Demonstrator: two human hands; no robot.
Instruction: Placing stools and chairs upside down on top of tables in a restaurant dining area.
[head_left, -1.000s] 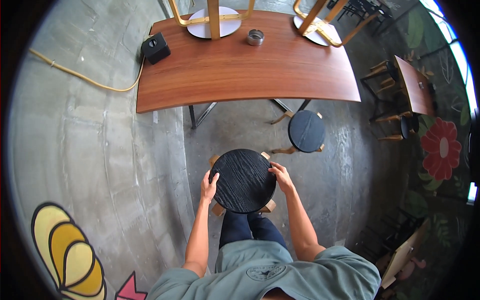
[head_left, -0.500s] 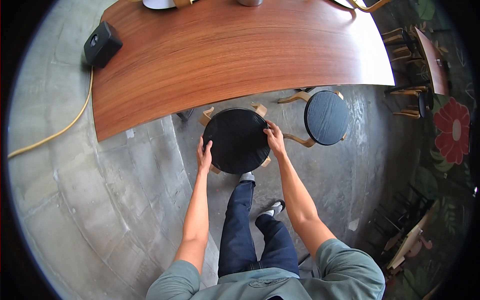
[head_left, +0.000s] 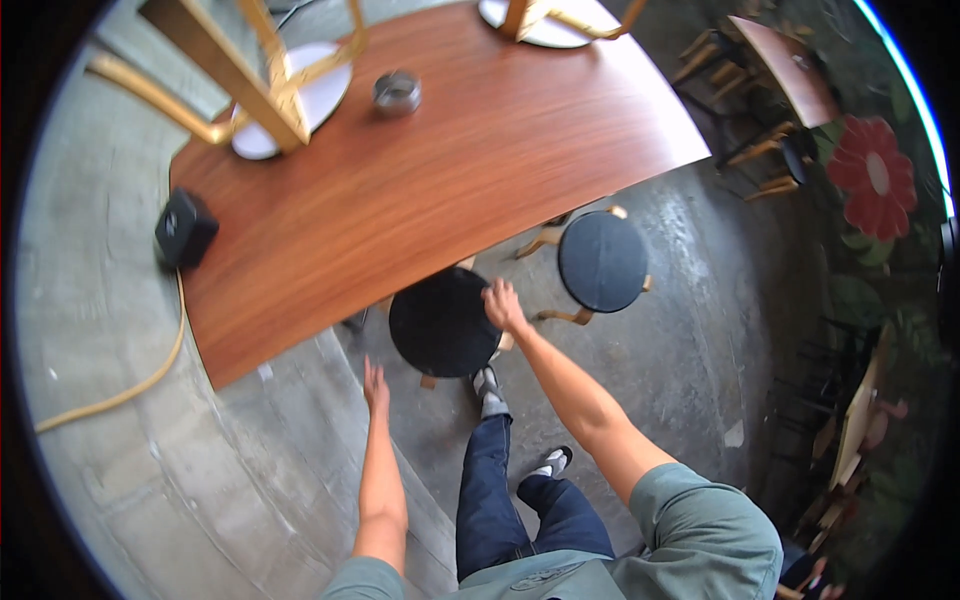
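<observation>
A round black-topped stool (head_left: 443,325) with pale wooden legs stands partly beneath the near edge of the wooden table (head_left: 450,130). My right hand (head_left: 503,304) is at the right rim of its seat, fingers bent over the edge and slightly blurred. Off to the seat's left, my left hand (head_left: 375,388) is clear of the stool, its fingers stretched out and holding nothing. A second black-topped stool (head_left: 603,262) with bent wooden legs stands to the right, untouched.
On the tabletop are a black box-shaped device (head_left: 187,228) with a yellow cable (head_left: 165,365), a round grey container (head_left: 397,93) and upturned white-seated stools (head_left: 322,85). More tables (head_left: 790,70) and seats line the right side, near a wall with a painted red flower (head_left: 878,175).
My left hand has let go of the stool and moved off to its left. The stool sits further under the table's edge. The view has shifted, showing more of the tabletop.
</observation>
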